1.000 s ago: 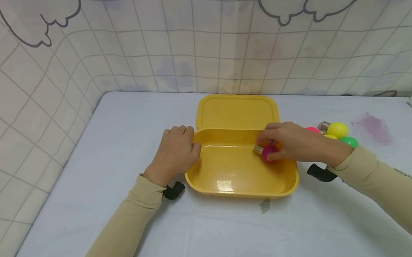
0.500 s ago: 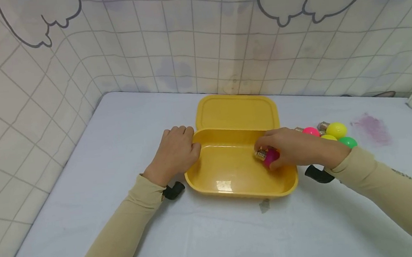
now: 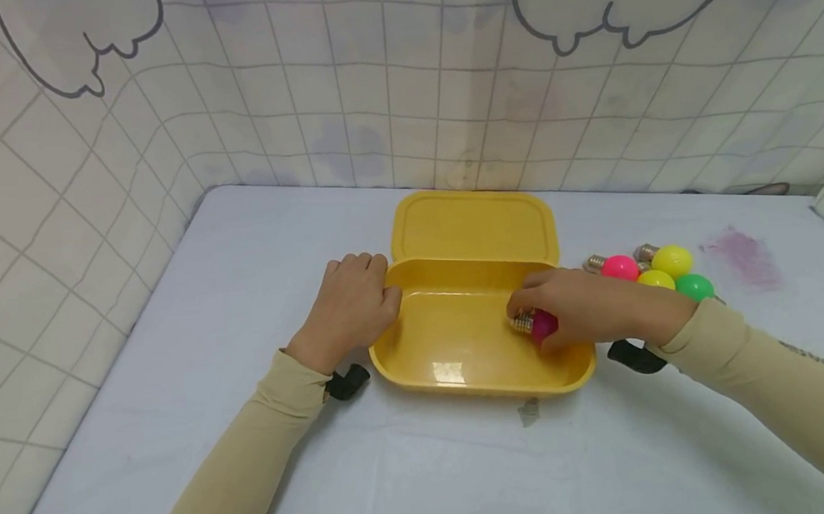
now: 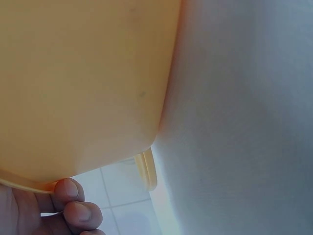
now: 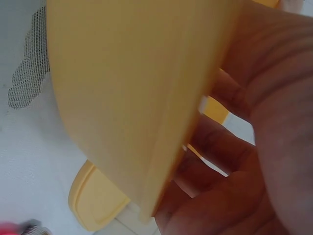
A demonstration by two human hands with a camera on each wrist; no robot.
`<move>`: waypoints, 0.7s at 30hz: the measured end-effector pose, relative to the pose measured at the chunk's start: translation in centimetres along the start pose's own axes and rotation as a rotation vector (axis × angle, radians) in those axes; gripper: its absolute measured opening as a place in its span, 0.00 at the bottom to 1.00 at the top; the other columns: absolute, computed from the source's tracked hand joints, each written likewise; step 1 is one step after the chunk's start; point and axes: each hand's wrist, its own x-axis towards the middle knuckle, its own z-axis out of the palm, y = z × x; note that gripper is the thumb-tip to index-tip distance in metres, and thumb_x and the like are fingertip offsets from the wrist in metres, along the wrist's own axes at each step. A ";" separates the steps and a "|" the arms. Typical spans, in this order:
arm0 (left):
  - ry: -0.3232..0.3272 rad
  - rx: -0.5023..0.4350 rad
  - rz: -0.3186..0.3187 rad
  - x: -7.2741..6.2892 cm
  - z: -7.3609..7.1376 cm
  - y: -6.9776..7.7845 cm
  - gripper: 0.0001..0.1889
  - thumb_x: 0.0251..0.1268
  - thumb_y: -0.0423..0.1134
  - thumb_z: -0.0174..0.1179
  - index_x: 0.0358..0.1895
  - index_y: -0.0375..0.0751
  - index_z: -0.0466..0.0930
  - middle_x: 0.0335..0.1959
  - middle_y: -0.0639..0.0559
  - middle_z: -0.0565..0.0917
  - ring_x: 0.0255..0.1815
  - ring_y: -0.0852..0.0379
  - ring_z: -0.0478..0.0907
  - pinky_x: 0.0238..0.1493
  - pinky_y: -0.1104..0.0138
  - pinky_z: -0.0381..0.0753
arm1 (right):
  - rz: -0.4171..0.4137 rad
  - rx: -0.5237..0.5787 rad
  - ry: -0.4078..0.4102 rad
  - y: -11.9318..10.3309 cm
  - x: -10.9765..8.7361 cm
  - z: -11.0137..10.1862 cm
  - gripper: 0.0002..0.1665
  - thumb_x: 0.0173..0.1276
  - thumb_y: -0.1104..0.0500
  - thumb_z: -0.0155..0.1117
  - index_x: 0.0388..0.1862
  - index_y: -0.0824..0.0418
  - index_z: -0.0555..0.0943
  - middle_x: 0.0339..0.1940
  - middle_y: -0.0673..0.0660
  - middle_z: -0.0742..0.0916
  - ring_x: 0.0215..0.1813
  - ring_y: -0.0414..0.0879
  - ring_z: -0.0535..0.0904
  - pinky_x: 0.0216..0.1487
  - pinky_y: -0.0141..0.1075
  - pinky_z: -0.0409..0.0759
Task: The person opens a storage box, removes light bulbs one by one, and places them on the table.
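Note:
A yellow plastic box (image 3: 422, 356) sits on the table, its inside facing up. On its left side my left hand (image 3: 353, 309) grips the rim; in the left wrist view the curled fingers (image 4: 80, 213) show beside the box's outer wall (image 4: 88, 88). My right hand (image 3: 590, 301) reaches over the right rim and holds a magenta light bulb (image 3: 544, 325) low inside the box, its metal screw base pointing left. From the right wrist view the box's wall (image 5: 127, 83) hides the bulb and the fingertips of the right hand (image 5: 274, 161).
The yellow lid (image 3: 472, 225) lies flat behind the box. To the right, several bulbs lie together: a pink bulb (image 3: 620, 269), a yellow bulb (image 3: 672, 261), another yellow one and a green bulb (image 3: 694, 288). A grid-patterned cloth (image 3: 394, 83) hangs behind the table.
Inside the box, my right hand has moved slightly down and toward the near side with the magenta bulb. The pink bulb behind the hand shows more fully. My left hand stays put.

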 end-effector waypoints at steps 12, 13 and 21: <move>-0.001 0.000 -0.002 0.0 -0.1 0.1 0.11 0.69 0.39 0.44 0.27 0.41 0.67 0.24 0.49 0.66 0.28 0.48 0.65 0.37 0.61 0.57 | -0.027 -0.007 0.029 -0.2 -0.7 0.3 0.31 0.60 0.50 0.79 0.63 0.44 0.82 0.58 0.50 0.83 0.58 0.46 0.77 0.54 0.39 0.87; 0.001 0.001 -0.002 0.0 0.0 0.1 0.11 0.69 0.39 0.44 0.27 0.41 0.67 0.24 0.49 0.66 0.28 0.49 0.65 0.37 0.61 0.57 | -0.036 -0.009 0.036 -0.2 -0.8 0.3 0.31 0.60 0.50 0.79 0.63 0.44 0.82 0.58 0.50 0.83 0.58 0.46 0.77 0.55 0.39 0.87; 0.006 0.005 0.001 0.0 0.1 0.1 0.11 0.69 0.39 0.44 0.27 0.41 0.67 0.23 0.49 0.66 0.27 0.49 0.65 0.36 0.62 0.56 | -0.074 -0.008 0.098 -0.2 -1.6 0.5 0.30 0.60 0.49 0.79 0.62 0.43 0.82 0.58 0.49 0.84 0.59 0.46 0.77 0.53 0.37 0.87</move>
